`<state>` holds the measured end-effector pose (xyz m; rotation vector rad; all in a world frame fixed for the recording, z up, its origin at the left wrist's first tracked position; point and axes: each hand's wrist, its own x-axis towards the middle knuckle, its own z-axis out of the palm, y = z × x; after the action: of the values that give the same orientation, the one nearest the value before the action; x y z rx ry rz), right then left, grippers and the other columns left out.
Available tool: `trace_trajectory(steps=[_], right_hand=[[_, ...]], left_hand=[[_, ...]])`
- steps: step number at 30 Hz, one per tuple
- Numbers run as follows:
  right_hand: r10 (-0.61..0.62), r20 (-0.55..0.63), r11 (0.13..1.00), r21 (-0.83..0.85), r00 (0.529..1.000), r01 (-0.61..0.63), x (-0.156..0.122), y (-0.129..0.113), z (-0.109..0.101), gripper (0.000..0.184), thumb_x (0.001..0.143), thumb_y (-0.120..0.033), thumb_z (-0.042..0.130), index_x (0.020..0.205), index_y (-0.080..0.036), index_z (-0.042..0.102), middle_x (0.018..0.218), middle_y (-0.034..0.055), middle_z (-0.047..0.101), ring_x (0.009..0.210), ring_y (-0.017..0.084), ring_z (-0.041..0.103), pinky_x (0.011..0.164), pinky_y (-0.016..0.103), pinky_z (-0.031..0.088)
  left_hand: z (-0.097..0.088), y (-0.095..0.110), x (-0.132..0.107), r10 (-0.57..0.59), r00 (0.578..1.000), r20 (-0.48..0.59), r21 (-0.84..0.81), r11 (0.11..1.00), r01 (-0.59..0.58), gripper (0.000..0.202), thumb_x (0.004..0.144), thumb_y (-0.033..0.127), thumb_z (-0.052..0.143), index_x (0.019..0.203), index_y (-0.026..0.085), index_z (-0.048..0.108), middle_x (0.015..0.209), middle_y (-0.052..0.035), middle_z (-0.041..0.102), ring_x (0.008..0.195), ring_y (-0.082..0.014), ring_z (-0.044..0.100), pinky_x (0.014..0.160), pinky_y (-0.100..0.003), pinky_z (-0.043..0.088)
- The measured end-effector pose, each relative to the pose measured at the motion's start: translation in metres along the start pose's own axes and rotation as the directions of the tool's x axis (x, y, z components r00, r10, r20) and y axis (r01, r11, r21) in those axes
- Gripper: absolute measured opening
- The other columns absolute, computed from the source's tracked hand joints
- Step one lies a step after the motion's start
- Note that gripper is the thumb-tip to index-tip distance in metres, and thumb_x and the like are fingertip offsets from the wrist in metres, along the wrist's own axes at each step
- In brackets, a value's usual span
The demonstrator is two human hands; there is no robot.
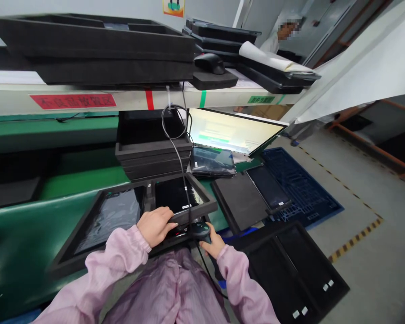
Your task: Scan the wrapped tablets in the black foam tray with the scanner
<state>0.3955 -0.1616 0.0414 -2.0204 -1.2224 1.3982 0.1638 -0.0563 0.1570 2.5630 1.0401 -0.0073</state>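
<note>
My left hand grips the front wall of a black foam tray, its fingers over the rim and its thumb low on the outside. Inside the tray lie two dark screen panels: the left one under wrinkled clear film, the right one bearing small white labels. In my right hand is a dark handheld barcode scanner, close to the tray's front right. Its black cable runs up across the tray to the shelf. Beneath the tray's front edge, a small red light shows on something dark.
Behind stand stacked foam trays, a lit monitor and bagged panels. To the right are a foam sheet, a blue pallet and another tray of panels. Overhead, a shelf carries trays and a mouse.
</note>
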Motion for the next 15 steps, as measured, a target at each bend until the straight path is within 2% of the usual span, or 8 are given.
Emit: trace_trajectory(steps=[3, 10, 13, 15], right_hand=[[-0.004, -0.005, 0.999, -0.037, 1.0, 0.004, 0.001, -0.001, -0.001, 0.07, 0.071, -0.016, 0.055, 0.13, -0.016, 0.018, 0.067, -0.004, 0.055, 0.041, 0.01, 0.053, 0.05, 0.026, 0.049], [0.02, -0.023, 0.999, 0.033, 1.0, -0.019, 0.002, 0.006, -0.003, 0.075, 0.069, -0.017, 0.057, 0.132, -0.019, 0.017, 0.078, -0.0008, 0.061, 0.041, 0.009, 0.054, 0.05, 0.025, 0.049], [0.038, -0.125, 0.992, 0.121, 0.991, -0.023, 0.0, 0.024, -0.012, 0.072, 0.067, -0.021, 0.058, 0.129, -0.019, 0.022, 0.085, 0.0004, 0.063, 0.041, 0.009, 0.055, 0.054, 0.027, 0.05], [0.092, -0.213, 0.972, 0.232, 0.973, -0.041, -0.002, 0.04, -0.022, 0.065, 0.067, -0.027, 0.06, 0.123, -0.017, 0.03, 0.082, 0.0005, 0.062, 0.044, 0.011, 0.057, 0.054, 0.028, 0.05]], left_hand=[[-0.002, 0.0, 0.001, 0.007, 1.0, -0.018, 0.002, 1.0, -0.007, 0.039, 0.088, 0.047, 0.025, 0.089, 0.019, 0.052, 0.089, -0.0047, 0.057, 0.086, -0.0196, 0.054, 0.068, -0.031, 0.039], [0.005, -0.002, -0.002, 0.01, 1.0, -0.013, 0.004, 1.0, -0.01, 0.039, 0.088, 0.048, 0.024, 0.09, 0.02, 0.051, 0.09, -0.0052, 0.057, 0.087, -0.0202, 0.054, 0.068, -0.032, 0.04], [0.024, 0.002, -0.008, 0.007, 1.0, -0.011, -0.02, 1.0, -0.008, 0.037, 0.089, 0.046, 0.024, 0.089, 0.02, 0.05, 0.09, -0.0056, 0.057, 0.087, -0.0205, 0.054, 0.069, -0.033, 0.042], [0.049, 0.005, -0.012, 0.002, 1.0, 0.003, -0.034, 0.999, -0.002, 0.034, 0.089, 0.042, 0.024, 0.088, 0.02, 0.05, 0.09, -0.0062, 0.057, 0.087, -0.0211, 0.054, 0.07, -0.034, 0.044]])
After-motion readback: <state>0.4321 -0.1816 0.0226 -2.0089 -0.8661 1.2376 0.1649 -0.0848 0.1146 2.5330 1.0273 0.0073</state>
